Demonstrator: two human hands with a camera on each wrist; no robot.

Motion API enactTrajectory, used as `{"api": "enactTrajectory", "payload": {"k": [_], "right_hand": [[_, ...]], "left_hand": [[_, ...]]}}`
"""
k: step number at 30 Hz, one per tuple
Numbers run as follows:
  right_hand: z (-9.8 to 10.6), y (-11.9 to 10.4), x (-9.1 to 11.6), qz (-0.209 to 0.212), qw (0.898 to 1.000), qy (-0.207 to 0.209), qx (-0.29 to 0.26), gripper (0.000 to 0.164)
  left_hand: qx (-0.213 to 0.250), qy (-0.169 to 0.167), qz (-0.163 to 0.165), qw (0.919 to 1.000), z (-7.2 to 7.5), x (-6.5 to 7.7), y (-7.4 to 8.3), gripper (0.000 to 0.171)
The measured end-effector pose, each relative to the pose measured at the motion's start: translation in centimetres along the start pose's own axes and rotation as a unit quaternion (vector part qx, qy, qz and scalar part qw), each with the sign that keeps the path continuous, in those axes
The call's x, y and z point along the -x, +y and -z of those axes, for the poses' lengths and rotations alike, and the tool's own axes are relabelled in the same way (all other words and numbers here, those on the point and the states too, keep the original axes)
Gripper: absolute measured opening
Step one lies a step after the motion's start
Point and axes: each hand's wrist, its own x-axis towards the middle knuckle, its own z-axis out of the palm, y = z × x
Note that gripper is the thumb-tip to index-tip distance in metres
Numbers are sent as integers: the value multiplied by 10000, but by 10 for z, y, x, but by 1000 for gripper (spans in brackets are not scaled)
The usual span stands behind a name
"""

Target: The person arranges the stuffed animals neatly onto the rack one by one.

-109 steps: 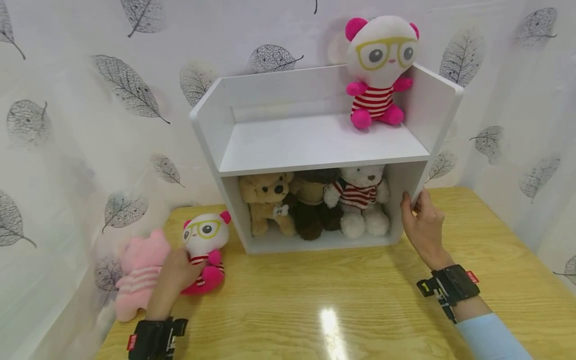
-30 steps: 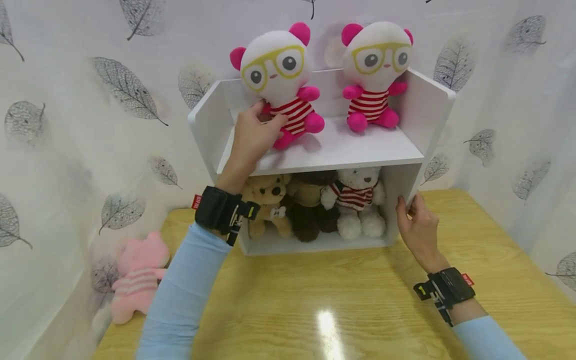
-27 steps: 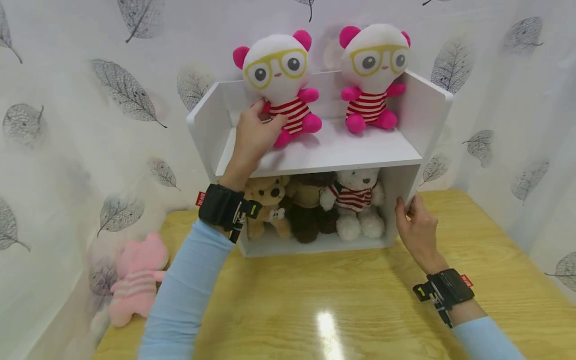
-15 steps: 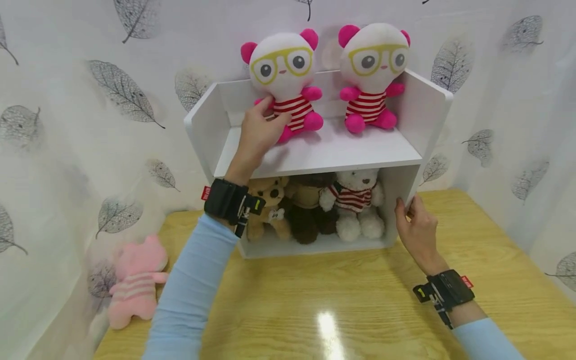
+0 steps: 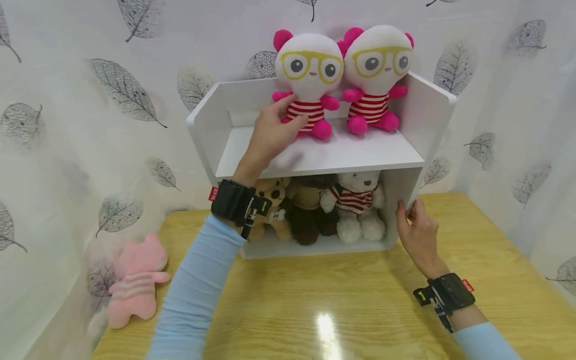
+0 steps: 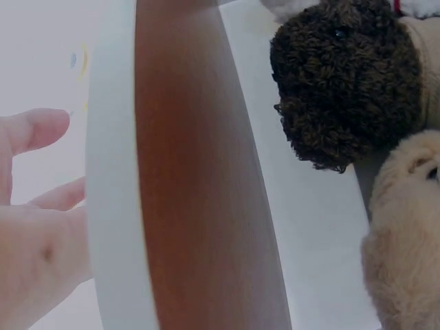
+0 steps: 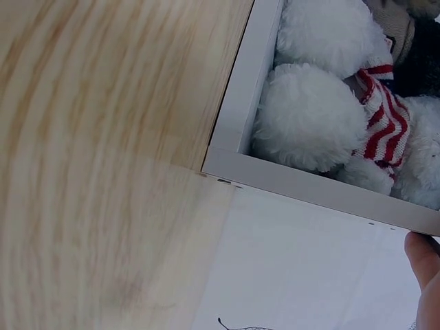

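Note:
My left hand (image 5: 272, 131) holds a white-and-pink plush panda (image 5: 309, 87) with yellow glasses by its side, thumb on the striped belly. That panda sits upright on the upper board of a white shelf (image 5: 355, 150). Its head touches a matching plush panda (image 5: 379, 82) to its right. In the left wrist view, the shelf edge hides part of my left hand (image 6: 41, 240), and the held panda is nearly washed out. My right hand (image 5: 418, 232) pinches the front edge of the shelf's right side panel, its thumb in front; the right wrist view shows only a bit of it.
In the lower compartment sit a tan plush dog (image 5: 281, 230), a brown plush toy (image 5: 306, 220) and a white teddy bear (image 5: 360, 225) in a striped sweater. A pink plush toy (image 5: 135, 292) lies at the left of the wooden table (image 5: 382, 305), near the wall.
My left hand has lifted the panda from the table onto the upper board. It has then slid right and turned more upright, against the other panda. The right hand stays on the panel.

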Motion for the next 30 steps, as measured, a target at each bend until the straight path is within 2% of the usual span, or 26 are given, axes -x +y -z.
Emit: {"api": "enactTrajectory", "payload": {"k": [4, 9, 13, 19, 25, 30], "right_hand": [[-1, -2, 0, 4, 10000, -8, -11, 18], [-2, -3, 0, -33, 10000, 66, -50, 17], [-3, -2, -1, -1, 9999, 132, -40, 20], [0, -2, 1, -18, 9999, 118, 31, 19], [2, 1, 4, 61, 9999, 43, 75, 18], [1, 1, 4, 89, 9999, 71, 57, 19]], "left_hand": [[-230, -76, 185, 9995, -1, 1, 2, 65], [-159, -196, 299, 9992, -2, 1, 5, 69], [-21, -234, 300, 9993, -4, 0, 7, 70], [254, -292, 118, 9992, -9, 1, 8, 69], [422, -284, 258, 9984, -13, 1, 9, 69], [680, -243, 220, 9971, -15, 1, 9, 69]]}}
